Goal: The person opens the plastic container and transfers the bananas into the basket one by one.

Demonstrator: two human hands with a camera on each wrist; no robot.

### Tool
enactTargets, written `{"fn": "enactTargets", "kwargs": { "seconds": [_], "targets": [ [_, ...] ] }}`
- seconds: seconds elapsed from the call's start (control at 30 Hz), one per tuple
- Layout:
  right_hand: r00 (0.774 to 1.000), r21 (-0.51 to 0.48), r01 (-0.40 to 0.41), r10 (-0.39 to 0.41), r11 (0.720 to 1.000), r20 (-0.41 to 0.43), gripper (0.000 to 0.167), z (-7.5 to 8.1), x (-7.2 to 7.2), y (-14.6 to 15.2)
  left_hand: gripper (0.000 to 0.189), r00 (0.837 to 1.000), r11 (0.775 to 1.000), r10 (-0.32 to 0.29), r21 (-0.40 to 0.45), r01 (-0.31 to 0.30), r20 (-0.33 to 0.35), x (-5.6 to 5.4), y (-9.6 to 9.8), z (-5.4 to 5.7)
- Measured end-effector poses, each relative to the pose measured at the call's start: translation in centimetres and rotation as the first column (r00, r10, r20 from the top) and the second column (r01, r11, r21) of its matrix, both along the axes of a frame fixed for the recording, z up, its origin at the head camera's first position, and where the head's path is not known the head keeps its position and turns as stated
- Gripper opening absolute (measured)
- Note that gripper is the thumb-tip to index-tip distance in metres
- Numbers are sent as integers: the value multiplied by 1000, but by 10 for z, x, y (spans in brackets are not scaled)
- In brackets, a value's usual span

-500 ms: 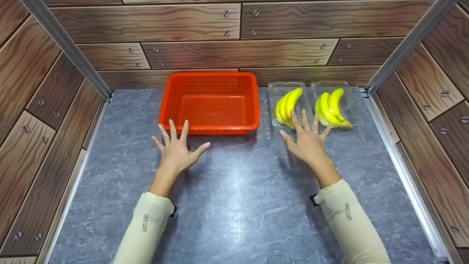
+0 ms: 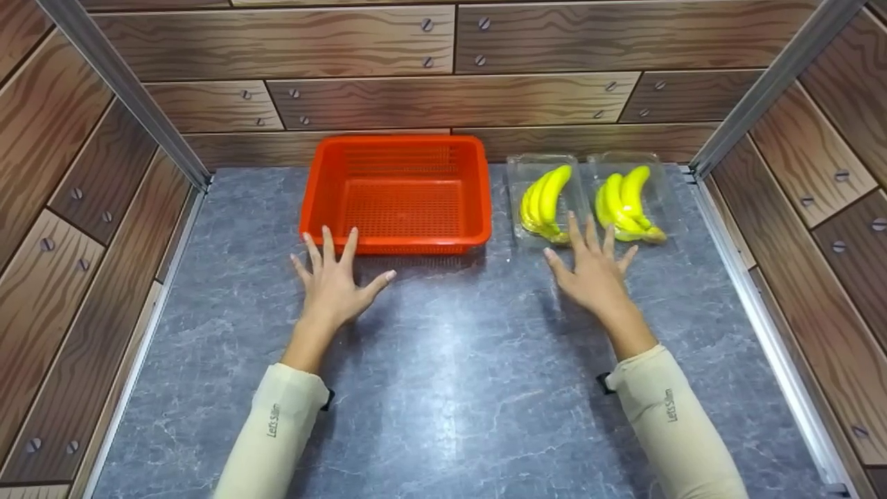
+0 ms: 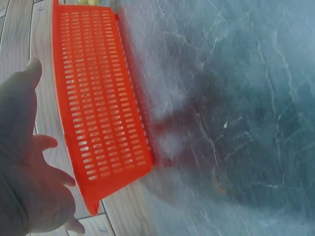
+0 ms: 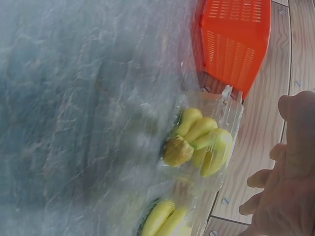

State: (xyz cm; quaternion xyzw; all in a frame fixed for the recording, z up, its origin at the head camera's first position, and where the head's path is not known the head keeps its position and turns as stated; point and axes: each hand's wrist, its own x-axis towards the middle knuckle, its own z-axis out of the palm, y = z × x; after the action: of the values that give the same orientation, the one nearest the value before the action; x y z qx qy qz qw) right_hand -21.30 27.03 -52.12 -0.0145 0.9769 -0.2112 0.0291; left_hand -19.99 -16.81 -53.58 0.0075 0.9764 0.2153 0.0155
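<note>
My left hand (image 2: 332,287), fingers spread, hovers at the near left rim of an orange-red plastic basket (image 2: 402,246). In the left wrist view the basket's slotted side wall (image 3: 101,93) stands beyond the fingers. My right hand (image 2: 597,277) is spread as well, just in front of two clear plastic trays. One banana bunch (image 2: 547,201) lies in the left tray (image 2: 544,162), another bunch (image 2: 627,204) in the right tray (image 2: 665,187). Neither hand holds anything. In the right wrist view the right hand (image 4: 290,182) appears above the trays, apart from the bananas (image 4: 214,147).
A grey marbled tabletop (image 2: 443,360) lies under everything. Wood-patterned panels (image 2: 360,104) wall off the back and both sides, with metal rails (image 2: 769,333) along the edges. The basket stands left of the trays, close to the back wall.
My right hand has shifted slightly right and back toward me, uncovering more of the left banana bunch. The left hand has barely moved; basket and trays stay in place.
</note>
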Motion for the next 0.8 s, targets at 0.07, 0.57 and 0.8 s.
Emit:
{"fn": "enactTargets", "kwargs": {
  "seconds": [0.07,0.57,0.8],
  "targets": [
    [1000,-15,11,-11,1000,-3,86,-2,1,3,111,1000,1000,-7,7,7,-9,1,2,-2],
    [990,-44,141,-142,989,-5,86,-19,-6,40,74,941,987,50,159,3,-333,13,22,-19],
    [944,-161,326,-331,931,-3,87,-20,-23,58,55,901,977,21,202,74,-433,14,31,-29]
  ]
}}
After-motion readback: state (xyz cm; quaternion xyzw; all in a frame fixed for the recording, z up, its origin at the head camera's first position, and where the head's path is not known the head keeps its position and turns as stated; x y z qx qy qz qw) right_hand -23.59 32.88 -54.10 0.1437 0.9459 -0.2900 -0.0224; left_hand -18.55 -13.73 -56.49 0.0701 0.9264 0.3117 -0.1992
